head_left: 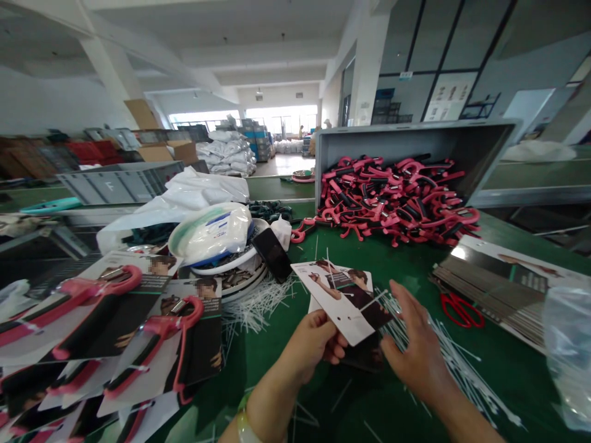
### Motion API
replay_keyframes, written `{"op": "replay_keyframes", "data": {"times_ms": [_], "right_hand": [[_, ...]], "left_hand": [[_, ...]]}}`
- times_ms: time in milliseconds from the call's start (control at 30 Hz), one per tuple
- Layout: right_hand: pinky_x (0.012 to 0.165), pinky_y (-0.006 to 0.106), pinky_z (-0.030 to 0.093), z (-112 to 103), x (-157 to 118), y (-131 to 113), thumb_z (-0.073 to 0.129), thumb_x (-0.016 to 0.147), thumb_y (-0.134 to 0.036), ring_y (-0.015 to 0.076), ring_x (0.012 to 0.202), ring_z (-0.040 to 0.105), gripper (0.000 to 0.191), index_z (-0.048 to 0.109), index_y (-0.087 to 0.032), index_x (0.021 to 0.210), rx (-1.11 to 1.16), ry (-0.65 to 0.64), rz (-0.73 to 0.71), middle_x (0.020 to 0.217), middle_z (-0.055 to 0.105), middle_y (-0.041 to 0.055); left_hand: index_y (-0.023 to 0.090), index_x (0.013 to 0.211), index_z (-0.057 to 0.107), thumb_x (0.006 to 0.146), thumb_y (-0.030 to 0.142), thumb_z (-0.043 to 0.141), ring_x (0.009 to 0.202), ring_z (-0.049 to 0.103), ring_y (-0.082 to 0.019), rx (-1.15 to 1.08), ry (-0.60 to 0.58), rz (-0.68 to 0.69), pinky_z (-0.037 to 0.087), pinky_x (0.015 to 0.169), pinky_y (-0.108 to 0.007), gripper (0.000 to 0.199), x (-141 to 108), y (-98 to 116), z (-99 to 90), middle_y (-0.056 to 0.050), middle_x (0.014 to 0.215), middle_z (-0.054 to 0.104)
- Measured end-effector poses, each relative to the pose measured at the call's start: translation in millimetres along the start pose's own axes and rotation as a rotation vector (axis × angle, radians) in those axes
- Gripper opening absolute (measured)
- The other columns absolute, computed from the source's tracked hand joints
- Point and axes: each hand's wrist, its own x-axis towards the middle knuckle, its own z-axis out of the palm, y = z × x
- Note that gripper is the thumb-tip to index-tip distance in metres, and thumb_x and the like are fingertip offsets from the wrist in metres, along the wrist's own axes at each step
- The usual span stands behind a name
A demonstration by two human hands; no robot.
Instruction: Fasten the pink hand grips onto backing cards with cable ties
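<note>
One printed card point(330, 295) is pinched by the left hand point(318, 338) above the table's point(388, 264) near edge; the right hand point(415, 338), fingers spread, grasps nothing. Tilting the card could let its white tie point(373, 301) slip out. Loose ties point(462, 375) beside the right hand might snag; carded pliers point(104, 314) crowd the left edge, a crate point(392, 141) the far edge.

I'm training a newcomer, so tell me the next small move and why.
Probably the right hand should fetch pliers from the tipped grey box: that hand looks empty, and the top card in the left hand has white ties sticking out but no pliers, unlike the stacked cards at left.
</note>
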Motion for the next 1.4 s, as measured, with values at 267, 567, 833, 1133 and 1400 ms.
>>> {"op": "replay_keyframes", "data": {"times_ms": [267,567,833,1133,1400], "right_hand": [[0.098,0.053,0.037,11.9,-3.5,-3.3,0.044,0.088,-0.02,0.0239,0.105,0.058,0.028,0.059,-0.017,0.112,-0.179,-0.004,-0.452,0.111,0.064,0.0117],[0.081,0.033,0.052,6.2,10.0,-10.8,0.046,0.089,-0.028,0.0199,0.093,0.063,0.023,0.062,-0.019,0.104,0.099,0.101,-0.25,0.099,0.067,0.0089],[0.068,0.027,0.051,7.1,11.6,-4.9,0.046,0.088,-0.04,0.0177,0.078,0.064,0.029,0.063,-0.017,0.096,0.288,0.024,0.092,0.09,0.067,0.0073],[0.069,0.027,0.049,8.6,11.2,-7.3,0.044,0.087,-0.045,0.018,0.076,0.062,0.036,0.064,-0.017,0.098,0.363,-0.012,0.192,0.088,0.068,0.0067],[0.072,0.03,0.05,13.3,11.2,-10.6,0.042,0.089,-0.044,0.0195,0.08,0.061,0.038,0.062,-0.017,0.107,0.348,0.022,0.179,0.092,0.067,0.0085]], "left_hand": [[0.016,0.072,0.051,0.067,0.034,0.064,0.036,0.046,-0.005,-0.019,0.057,0.069,0.035,0.036,-0.014,0.023,-16.0,20.1,-4.4,0.004,0.05,0.056],[0.016,0.095,0.061,0.071,0.042,0.067,0.046,0.045,-0.004,0.042,0.022,0.404,0.038,0.04,-0.015,0.035,-3.5,21.3,7.8,0.002,0.07,0.058],[0.017,0.089,0.067,0.079,0.036,0.058,0.065,0.055,-0.012,0.16,0.124,0.657,0.045,0.049,-0.019,0.023,31.3,20.5,29.9,-0.005,0.083,0.064],[0.018,0.082,0.052,0.08,0.05,0.055,0.067,0.058,-0.011,-0.04,-0.037,0.6,0.044,0.056,-0.02,0.032,31.5,17.6,31.2,-0.003,0.081,0.064],[0.014,0.067,0.054,0.056,0.052,0.074,0.054,0.056,-0.009,-0.114,-0.05,0.234,0.041,0.054,-0.021,0.044,11.2,28.1,22.3,-0.001,0.061,0.061]]}}
